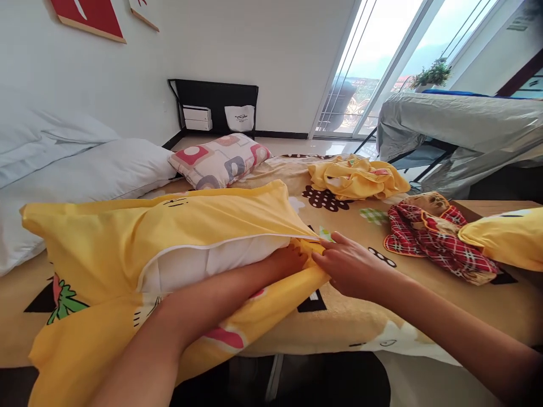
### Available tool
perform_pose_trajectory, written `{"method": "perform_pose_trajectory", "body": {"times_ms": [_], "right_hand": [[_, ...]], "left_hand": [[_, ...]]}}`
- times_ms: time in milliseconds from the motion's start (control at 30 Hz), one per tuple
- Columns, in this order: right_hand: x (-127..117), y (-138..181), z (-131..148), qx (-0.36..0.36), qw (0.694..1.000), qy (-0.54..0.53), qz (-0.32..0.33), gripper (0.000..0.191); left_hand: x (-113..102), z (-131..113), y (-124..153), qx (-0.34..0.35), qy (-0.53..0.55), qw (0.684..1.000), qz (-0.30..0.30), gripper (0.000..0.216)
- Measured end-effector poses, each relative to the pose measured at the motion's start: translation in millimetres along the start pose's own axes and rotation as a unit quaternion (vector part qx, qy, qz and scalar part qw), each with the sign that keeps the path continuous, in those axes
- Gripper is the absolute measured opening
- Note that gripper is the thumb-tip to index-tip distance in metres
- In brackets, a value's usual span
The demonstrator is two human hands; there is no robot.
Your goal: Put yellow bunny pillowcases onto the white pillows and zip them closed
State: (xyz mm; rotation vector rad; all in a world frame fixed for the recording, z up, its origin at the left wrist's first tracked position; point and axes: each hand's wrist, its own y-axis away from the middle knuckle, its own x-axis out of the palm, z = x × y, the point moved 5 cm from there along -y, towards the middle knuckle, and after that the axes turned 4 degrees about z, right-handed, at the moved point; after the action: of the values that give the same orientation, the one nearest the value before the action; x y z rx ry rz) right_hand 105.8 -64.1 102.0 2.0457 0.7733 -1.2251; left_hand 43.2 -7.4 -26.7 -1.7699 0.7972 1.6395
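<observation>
A yellow pillowcase (229, 210) with cartoon prints lies across the bed in front of me. Its long opening gapes, and a white pillow (182, 268) shows inside. My left hand (297, 255) reaches into the right end of this opening, its fingers curled on the yellow fabric and partly hidden by it. Just to the right, my right hand (345, 263) pinches the pillowcase's edge at the corner of the opening, thumb and forefinger closed. The hands are close together, and the cloth is drawn taut toward the right one.
A patterned pillow (220, 161) and white bedding (106, 164) lie behind. Crumpled yellow cloth (356, 178), red plaid cloth (445, 237) and another yellow piece (509, 237) are on the right of the tan bedspread (365, 316). A table with a grey cover (462, 118) stands by the window.
</observation>
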Motion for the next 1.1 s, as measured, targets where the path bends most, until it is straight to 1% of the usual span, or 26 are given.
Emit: {"method": "perform_pose_trajectory", "body": {"times_ms": [67,133,200,267,333,433,500,600,667,733,800,867,900,1000,1100], "right_hand": [[16,-1,-1,0.010,1.000,0.026,0.007,0.013],[34,-4,-1,0.033,0.998,0.053,0.029,0.015],[46,-7,1,0.041,0.996,0.067,0.032,0.022],[52,-8,5,0.029,0.997,0.066,0.026,0.022],[54,-9,7,0.023,0.997,0.065,0.038,0.020],[49,-8,5,0.044,0.994,0.074,0.069,0.018],[41,-6,3,0.060,0.992,0.075,0.076,0.019],[31,-2,1,0.071,0.991,0.077,0.083,0.023],[27,3,1,0.064,0.991,0.083,0.086,0.025],[24,9,0,0.048,0.993,0.079,0.077,0.026],[19,16,-2,0.036,0.996,0.063,0.053,0.028],[14,24,-5,0.032,0.998,0.047,0.031,0.030],[11,28,-5,0.028,0.999,0.041,0.022,0.031],[4,38,0,0.001,0.999,0.041,0.003,0.031],[3,42,4,-0.008,0.999,0.045,-0.003,0.030]], "left_hand": [[1,-4,-2,-0.022,-0.008,1.000,0.014,0.035],[2,-11,-2,-0.013,-0.010,1.000,0.011,0.033],[1,-19,0,0.033,-0.025,0.999,-0.008,0.030],[0,-27,4,0.092,-0.044,0.994,-0.039,0.028],[-2,-29,8,0.119,-0.039,0.990,-0.057,0.029],[1,-26,7,0.108,0.042,0.993,-0.035,0.032],[6,-27,4,0.106,0.100,0.989,-0.015,0.034],[14,-31,-2,0.126,0.135,0.983,0.001,0.040],[16,-30,-5,0.115,0.148,0.982,0.010,0.043],[14,-26,-4,0.092,0.165,0.982,0.029,0.052],[10,-20,-2,0.083,0.186,0.977,0.061,0.059],[7,-14,1,0.075,0.210,0.970,0.095,0.060],[6,-10,1,0.068,0.222,0.967,0.103,0.059],[8,1,-1,0.021,0.250,0.964,0.087,0.057],[11,5,1,-0.021,0.254,0.966,0.039,0.056]]}}
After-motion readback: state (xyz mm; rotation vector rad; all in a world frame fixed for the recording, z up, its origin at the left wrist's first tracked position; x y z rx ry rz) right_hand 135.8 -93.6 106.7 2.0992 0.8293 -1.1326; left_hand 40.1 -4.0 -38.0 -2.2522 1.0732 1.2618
